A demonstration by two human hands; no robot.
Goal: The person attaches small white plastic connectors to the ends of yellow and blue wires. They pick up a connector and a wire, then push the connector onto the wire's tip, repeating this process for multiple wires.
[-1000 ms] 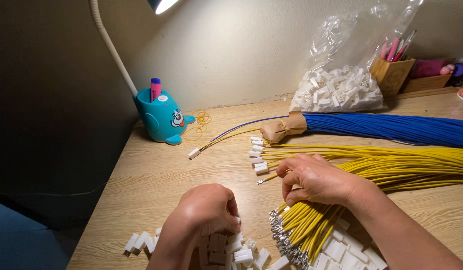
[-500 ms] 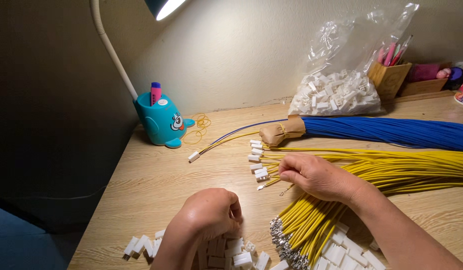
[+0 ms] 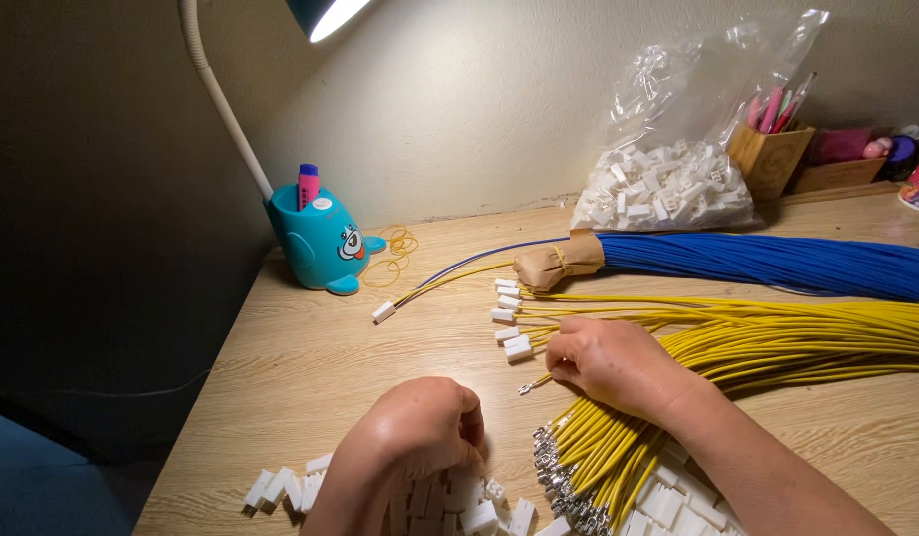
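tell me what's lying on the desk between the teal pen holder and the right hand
In the head view, a single white connector on a blue and yellow wire pair lies between the teal pen holder and the right hand, then a small row of white connectors on yellow wires.

Left hand [image 3: 415, 437] is curling into a loose fist, knuckles up, fingers tucked under, forearm entering from the bottom edge. Right hand [image 3: 608, 362] is lying palm down, fingers bent and pinching at the tips, forearm running off toward the lower right.
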